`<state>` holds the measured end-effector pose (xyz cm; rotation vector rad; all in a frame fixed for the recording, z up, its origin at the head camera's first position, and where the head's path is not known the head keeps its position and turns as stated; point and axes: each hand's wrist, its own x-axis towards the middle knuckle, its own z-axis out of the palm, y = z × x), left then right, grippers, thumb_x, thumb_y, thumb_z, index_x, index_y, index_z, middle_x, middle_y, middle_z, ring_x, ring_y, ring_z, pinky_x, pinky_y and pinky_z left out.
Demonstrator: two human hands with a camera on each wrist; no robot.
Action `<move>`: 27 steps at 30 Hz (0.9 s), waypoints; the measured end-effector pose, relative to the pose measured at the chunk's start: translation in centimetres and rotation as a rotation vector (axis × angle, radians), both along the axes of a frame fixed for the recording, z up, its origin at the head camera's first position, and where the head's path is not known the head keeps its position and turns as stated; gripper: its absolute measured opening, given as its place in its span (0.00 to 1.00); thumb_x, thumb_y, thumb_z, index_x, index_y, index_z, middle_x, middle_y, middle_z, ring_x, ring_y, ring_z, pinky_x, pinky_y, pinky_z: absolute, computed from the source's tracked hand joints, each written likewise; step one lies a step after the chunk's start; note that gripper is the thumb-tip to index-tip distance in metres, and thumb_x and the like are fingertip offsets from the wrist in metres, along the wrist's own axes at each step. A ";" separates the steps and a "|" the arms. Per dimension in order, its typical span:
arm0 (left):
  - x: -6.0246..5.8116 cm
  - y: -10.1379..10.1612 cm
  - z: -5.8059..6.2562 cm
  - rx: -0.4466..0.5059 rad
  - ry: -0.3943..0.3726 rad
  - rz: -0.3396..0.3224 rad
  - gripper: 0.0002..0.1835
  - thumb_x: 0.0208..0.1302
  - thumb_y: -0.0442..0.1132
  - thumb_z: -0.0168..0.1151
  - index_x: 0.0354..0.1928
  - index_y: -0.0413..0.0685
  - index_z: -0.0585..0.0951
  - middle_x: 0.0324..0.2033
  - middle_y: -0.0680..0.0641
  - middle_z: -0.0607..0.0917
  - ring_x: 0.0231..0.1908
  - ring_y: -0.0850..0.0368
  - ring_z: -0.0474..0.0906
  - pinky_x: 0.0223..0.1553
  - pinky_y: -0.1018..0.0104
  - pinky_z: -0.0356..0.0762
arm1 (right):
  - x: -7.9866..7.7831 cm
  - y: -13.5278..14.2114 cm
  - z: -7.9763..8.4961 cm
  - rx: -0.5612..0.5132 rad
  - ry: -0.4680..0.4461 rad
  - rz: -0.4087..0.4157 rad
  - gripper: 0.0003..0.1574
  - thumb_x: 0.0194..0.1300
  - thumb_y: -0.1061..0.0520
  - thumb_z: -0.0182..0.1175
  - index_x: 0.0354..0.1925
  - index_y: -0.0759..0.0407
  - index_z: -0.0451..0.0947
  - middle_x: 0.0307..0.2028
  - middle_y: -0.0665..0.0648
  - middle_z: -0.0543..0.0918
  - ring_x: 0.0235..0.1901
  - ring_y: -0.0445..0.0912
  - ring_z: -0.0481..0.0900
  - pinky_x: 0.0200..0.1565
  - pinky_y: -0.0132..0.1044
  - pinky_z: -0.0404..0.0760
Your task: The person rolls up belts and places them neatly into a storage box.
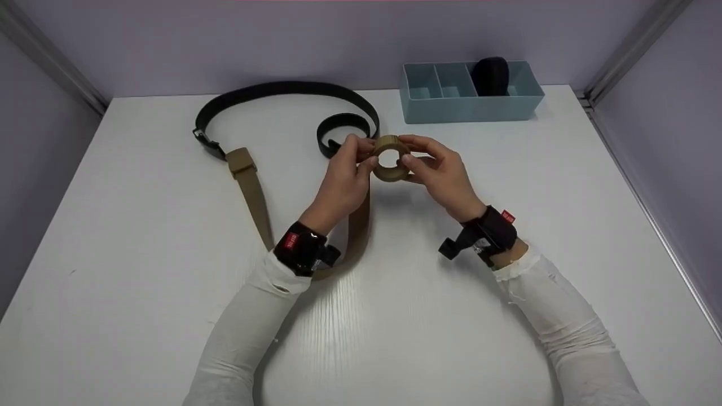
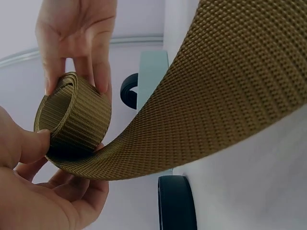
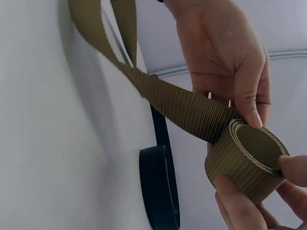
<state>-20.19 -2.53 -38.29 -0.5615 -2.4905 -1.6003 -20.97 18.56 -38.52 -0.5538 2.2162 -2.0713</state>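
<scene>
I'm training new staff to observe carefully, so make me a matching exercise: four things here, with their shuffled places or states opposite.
Things:
1. Tan belt
2. Black belt
3. Divided box
4. Black roll

Places or states:
A. Standing in a compartment
B. Lying unheld on the table, one end loosely coiled
C. Partly rolled, held by the left hand and right hand
D. Pale blue, near the table's back edge

Pairs: 1-C, 2-B, 3-D, 4-A
</scene>
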 end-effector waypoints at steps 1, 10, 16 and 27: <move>0.0 0.0 0.0 -0.024 0.012 0.001 0.08 0.79 0.33 0.55 0.54 0.38 0.73 0.62 0.42 0.80 0.59 0.52 0.79 0.58 0.64 0.77 | 0.0 0.0 0.0 0.024 0.032 0.005 0.25 0.76 0.61 0.62 0.68 0.63 0.76 0.60 0.61 0.79 0.52 0.53 0.86 0.50 0.42 0.87; 0.2 0.0 0.1 -0.118 0.058 -0.001 0.08 0.79 0.35 0.56 0.54 0.40 0.75 0.63 0.44 0.80 0.60 0.53 0.79 0.59 0.64 0.77 | -0.1 0.3 -0.1 0.093 0.144 0.030 0.22 0.75 0.64 0.62 0.65 0.63 0.80 0.59 0.61 0.82 0.50 0.54 0.88 0.49 0.40 0.87; 0.1 0.1 0.2 -0.018 -0.012 0.012 0.09 0.80 0.37 0.55 0.55 0.41 0.74 0.65 0.46 0.79 0.62 0.55 0.77 0.58 0.63 0.78 | 0.0 0.1 -0.2 0.004 0.085 0.006 0.23 0.75 0.65 0.62 0.66 0.66 0.78 0.57 0.68 0.81 0.47 0.53 0.87 0.49 0.42 0.87; 0.1 0.0 0.2 0.054 0.002 0.027 0.10 0.75 0.32 0.62 0.53 0.39 0.74 0.61 0.43 0.82 0.54 0.55 0.82 0.53 0.66 0.81 | 0.1 -0.2 0.0 -0.125 -0.095 -0.050 0.25 0.75 0.62 0.63 0.67 0.64 0.76 0.59 0.64 0.78 0.52 0.54 0.85 0.50 0.47 0.87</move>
